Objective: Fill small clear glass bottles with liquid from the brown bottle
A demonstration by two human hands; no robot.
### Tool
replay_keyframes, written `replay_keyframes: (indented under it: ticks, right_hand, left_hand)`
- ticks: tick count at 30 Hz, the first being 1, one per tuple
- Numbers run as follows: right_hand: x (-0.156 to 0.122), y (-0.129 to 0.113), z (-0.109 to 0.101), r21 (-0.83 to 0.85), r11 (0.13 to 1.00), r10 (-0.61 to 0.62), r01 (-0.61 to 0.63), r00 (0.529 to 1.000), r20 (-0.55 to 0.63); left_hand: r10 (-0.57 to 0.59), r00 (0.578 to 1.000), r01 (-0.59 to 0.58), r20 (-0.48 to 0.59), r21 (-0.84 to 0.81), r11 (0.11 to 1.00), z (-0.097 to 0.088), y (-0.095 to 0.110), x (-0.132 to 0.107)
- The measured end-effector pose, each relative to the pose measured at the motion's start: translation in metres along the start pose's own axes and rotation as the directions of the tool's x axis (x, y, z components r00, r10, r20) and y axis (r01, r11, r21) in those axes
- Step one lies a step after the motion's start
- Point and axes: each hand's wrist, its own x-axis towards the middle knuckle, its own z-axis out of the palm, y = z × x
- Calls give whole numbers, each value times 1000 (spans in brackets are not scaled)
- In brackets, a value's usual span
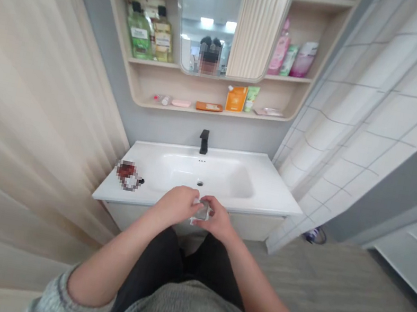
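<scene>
Just in front of the sink's near edge, both of my hands are closed around a small squarish, greyish see-through case (202,210) with pale edges. My left hand (179,204) grips its left side, thumb toward the middle. On its right side, the thumb and fingers of my right hand (218,220) hold it from above and below. What the case contains is too small to make out. Behind my hands lies the white sink basin (246,181), with a black tap (204,142) at the back.
A blurred reddish-brown and white item (128,175) lies on the counter's left end. Above, a wall cabinet (180,109) with a mirror (213,11) holds green and yellow bottles (141,36), pink bottles (280,50) and an orange pouch (236,99). Curtains (22,91) hang at both sides.
</scene>
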Motion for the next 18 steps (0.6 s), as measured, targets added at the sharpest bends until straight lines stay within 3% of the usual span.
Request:
replay_keyframes:
  ticks: [4,9,12,15,18]
  right_hand:
    - [-2,0,1,-21,1000,11,-11,1000,3]
    - [-3,4,-2,-33,999,11,-11,1000,7]
    - [-3,5,-4,1,1000,1,-1,1000,3]
    - [-3,3,-6,27,1000,9,-9,1000,1]
    - [-3,-1,-9,5,1000,11,-11,1000,8]
  left_hand:
    - [32,998,-35,49,52,998,7,-1,4]
    - [288,954,-283,88,-65,957,1,-12,3]
    - [261,965,-260,37,-44,965,0,-12,4]
    - [182,982,-183,55,9,983,0,-9,6]
    - [294,950,-295,104,-2,955,0,-7,7]
